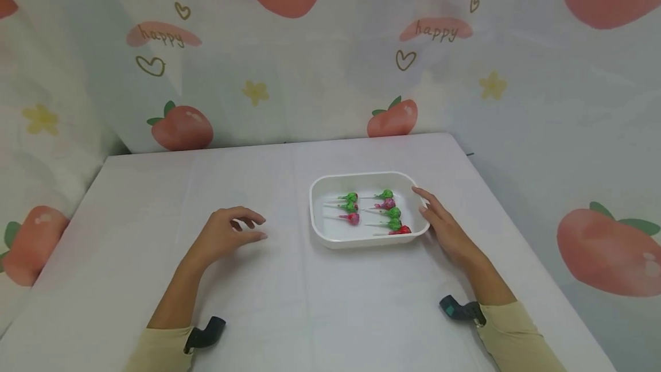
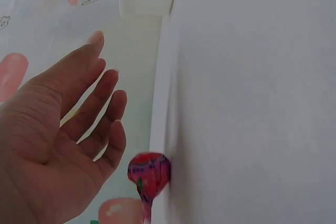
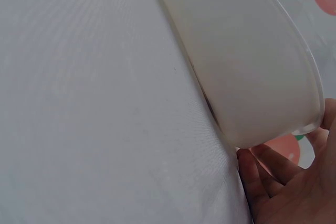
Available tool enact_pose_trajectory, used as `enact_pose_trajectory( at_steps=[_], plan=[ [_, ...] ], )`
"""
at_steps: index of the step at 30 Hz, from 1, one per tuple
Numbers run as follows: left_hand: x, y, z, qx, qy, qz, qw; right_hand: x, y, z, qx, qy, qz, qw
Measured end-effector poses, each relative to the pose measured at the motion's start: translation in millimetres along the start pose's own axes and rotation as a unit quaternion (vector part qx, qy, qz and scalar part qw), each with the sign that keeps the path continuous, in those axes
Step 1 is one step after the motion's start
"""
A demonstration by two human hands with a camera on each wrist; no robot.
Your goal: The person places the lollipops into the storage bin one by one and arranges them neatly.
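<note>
A white plastic tray (image 1: 330, 238) stands on the table, with wrapped lollipops (image 1: 394, 224) in green, red and pink lying inside in two columns, sticks pointing left. My right hand (image 1: 449, 234) holds the tray at its right end, the thumb by the rim and other fingers against the outer wall (image 3: 247, 77). To the tray's left, my left hand (image 1: 227, 234) hovers with loosely bent fingers and nothing between them. Close by that hand, the left wrist view shows a red and pink lollipop (image 2: 149, 174); in the head view it cannot be made out.
White cloth covers the table (image 1: 310, 314). Behind it and at both sides hangs a curtain (image 1: 320, 73) printed with peaches, hearts and flowers. Each sleeve cuff carries a black wrist device (image 1: 206, 334).
</note>
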State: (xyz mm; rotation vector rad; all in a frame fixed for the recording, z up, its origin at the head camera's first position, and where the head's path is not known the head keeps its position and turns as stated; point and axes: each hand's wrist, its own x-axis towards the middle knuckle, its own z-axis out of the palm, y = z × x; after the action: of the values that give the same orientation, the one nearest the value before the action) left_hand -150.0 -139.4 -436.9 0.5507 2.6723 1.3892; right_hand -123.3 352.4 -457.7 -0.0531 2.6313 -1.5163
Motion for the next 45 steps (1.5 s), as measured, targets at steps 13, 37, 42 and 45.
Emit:
enact_pose_trajectory(
  at_steps=[13,37,42,45],
  plan=[
    [-32.0,-30.5,-30.7,0.018,-0.024,-0.070,0.9971,-0.6,1.2,-0.5,-0.002,0.002,-0.004,1.000],
    [-41.6,-51.2,-36.3,0.062,0.004,-0.083,0.9946,-1.0,1.7,-0.1,0.001,0.001,-0.014,1.000],
    [-40.9,-51.8,-36.1,0.061,0.002,-0.088,0.9943,-0.7,1.1,-0.2,-0.003,0.002,-0.014,1.000],
    [-41.2,-51.4,-35.1,0.055,0.003,-0.097,0.9938,-0.6,1.0,0.1,-0.003,0.002,-0.013,1.000]
  ],
)
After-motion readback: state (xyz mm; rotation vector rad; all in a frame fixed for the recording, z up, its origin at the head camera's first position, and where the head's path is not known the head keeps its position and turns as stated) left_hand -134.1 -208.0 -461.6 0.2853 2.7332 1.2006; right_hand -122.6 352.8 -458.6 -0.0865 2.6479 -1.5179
